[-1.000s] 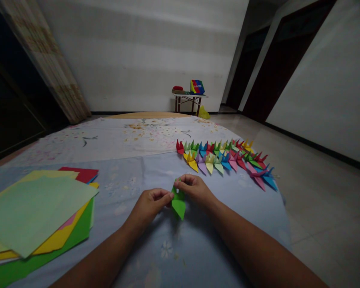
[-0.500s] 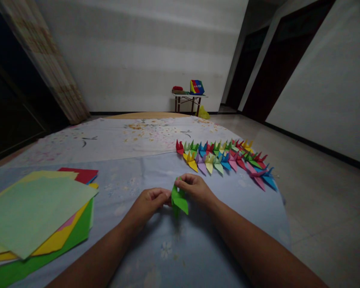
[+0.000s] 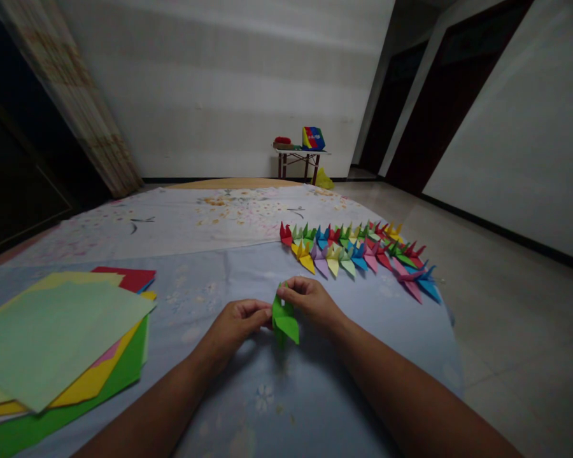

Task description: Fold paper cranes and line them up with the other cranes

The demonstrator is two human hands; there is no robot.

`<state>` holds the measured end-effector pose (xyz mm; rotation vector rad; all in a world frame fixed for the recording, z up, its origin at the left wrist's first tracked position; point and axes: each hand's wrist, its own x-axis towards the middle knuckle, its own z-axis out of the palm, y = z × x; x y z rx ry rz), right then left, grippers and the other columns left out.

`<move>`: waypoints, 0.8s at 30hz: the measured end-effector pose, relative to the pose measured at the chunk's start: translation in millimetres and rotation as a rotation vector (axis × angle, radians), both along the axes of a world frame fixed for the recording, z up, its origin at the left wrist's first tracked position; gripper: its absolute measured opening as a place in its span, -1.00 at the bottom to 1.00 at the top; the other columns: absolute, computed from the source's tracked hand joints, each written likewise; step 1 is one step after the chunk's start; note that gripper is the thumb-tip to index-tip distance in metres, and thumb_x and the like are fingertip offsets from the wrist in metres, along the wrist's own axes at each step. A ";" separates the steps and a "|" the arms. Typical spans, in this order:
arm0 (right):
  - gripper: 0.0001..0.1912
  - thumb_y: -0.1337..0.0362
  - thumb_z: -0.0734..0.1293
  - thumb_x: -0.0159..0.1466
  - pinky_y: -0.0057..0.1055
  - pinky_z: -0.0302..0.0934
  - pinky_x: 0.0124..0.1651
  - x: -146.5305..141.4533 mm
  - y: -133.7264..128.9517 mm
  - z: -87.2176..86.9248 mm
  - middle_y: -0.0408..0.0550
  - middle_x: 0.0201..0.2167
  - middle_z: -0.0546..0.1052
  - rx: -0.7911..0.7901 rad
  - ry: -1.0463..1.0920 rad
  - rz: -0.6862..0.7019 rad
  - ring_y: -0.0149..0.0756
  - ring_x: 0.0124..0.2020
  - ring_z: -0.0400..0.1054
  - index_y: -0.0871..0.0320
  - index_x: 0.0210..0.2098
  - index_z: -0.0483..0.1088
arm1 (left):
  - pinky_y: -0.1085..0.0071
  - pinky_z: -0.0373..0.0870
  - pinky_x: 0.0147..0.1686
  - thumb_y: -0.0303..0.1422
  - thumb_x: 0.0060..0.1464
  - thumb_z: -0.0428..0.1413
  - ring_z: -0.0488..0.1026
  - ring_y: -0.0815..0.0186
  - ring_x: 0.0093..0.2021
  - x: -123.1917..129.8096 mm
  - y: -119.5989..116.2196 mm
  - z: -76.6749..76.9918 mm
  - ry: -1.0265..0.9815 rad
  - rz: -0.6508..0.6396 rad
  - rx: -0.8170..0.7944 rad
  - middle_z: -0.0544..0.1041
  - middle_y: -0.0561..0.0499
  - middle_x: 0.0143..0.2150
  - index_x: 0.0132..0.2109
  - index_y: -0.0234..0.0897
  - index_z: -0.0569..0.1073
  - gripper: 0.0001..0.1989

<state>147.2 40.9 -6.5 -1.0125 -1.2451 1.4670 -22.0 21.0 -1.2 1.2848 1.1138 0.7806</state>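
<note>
A green paper crane (image 3: 285, 323) is held up over the blue tablecloth, its wings angled toward me. My left hand (image 3: 246, 321) pinches its left side between thumb and fingers. From above and to the right, my right hand (image 3: 308, 299) grips an upper point of the same crane. Beyond my hands, to the right, folded paper cranes (image 3: 346, 251) of many colours stand in rows that curve round at the right end. The parts of the green crane under my fingertips are hidden.
Loose sheets of coloured paper (image 3: 67, 331) lie stacked at the left. A floral tablecloth (image 3: 219, 222) covers the round table, whose edge curves past the cranes on the right. Against the far wall stands a small table (image 3: 300, 152) bearing a colourful box (image 3: 313, 138).
The green crane has tilted and dropped very slightly. Both hands keep their hold with almost no movement, and the other cranes and sheets stay put.
</note>
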 end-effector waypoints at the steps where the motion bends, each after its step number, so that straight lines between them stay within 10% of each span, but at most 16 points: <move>1: -0.63 0.04 0.44 -0.08 -0.52 0.01 -0.51 0.1 0.0 0.3 -0.23 -0.64 0.34 0.001 -0.003 0.002 -0.53 -0.62 0.13 0.23 -0.55 0.33 | 0.48 0.24 -0.43 -0.24 -0.11 0.16 0.42 0.34 -0.46 -0.5 0.4 -1.2 -0.010 -0.005 -0.001 0.58 -0.03 -0.45 -0.33 -0.31 0.56 -0.77; 24: -0.65 0.06 0.42 -0.04 -0.54 0.03 -0.54 -2.7 -1.6 -2.0 -0.26 -0.64 0.32 0.048 -0.003 0.028 -0.55 -0.64 0.13 0.21 -0.52 0.31 | 0.45 0.23 -0.43 -0.24 -0.13 0.16 0.41 0.32 -0.49 1.9 -2.6 2.1 0.049 0.023 0.026 0.54 -0.01 -0.53 -0.48 -0.31 0.51 -0.80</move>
